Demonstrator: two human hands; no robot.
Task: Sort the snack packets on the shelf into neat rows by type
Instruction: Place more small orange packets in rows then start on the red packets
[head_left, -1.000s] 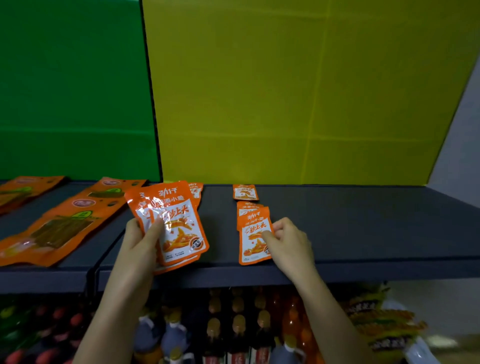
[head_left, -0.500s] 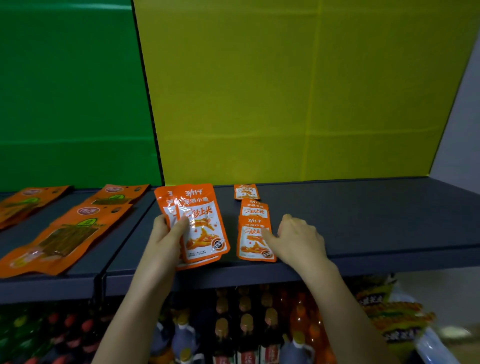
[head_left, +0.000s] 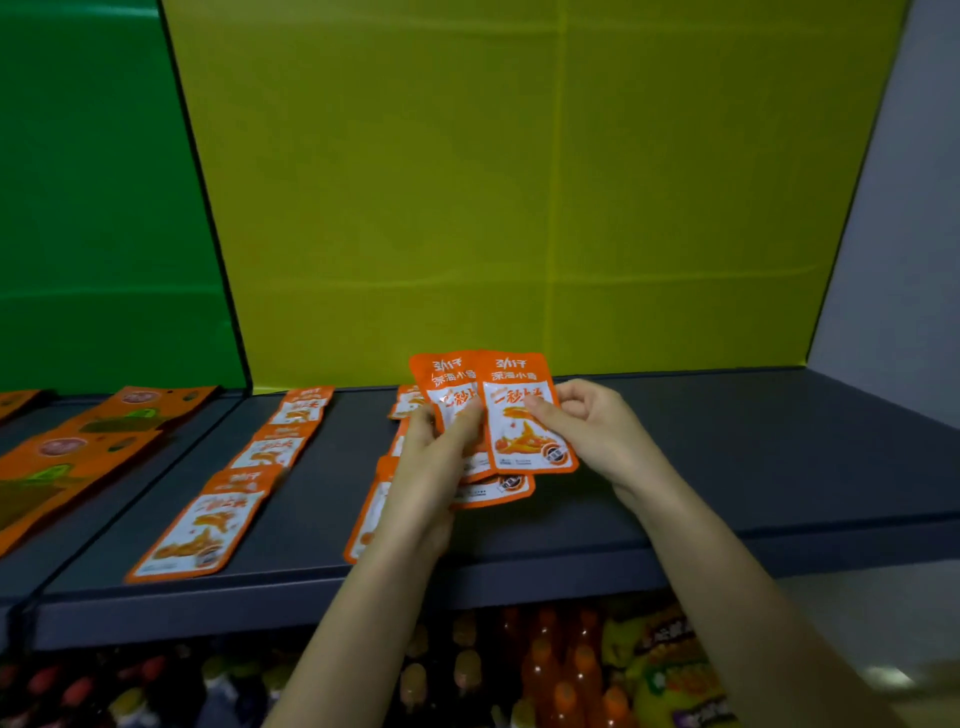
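— Two packet tops show in the held fan (head_left: 448, 382). Position?
— Raised over the shelf (head_left: 727, 467) at about mid-width, nearer the back edge. Long axes run front edge to back, print toward the camera. A third bottom edge shows below; held or lying, cannot tell.
— Hands?
— Fan is gripped by the left hand (head_left: 428, 470), fingers curled round from the left, thumb across the faces. Thumb and fingers of the right hand (head_left: 597, 434) pinch the front packet (head_left: 514, 441) at its right side. Right is nearer the bare stretch of shelf.
— Underneath?
— The middle row (head_left: 366, 514) is partly hidden by the left wrist. A row of three (head_left: 270, 449) lies left of it. Judgement: the front packet peels off next, rightward or downward.
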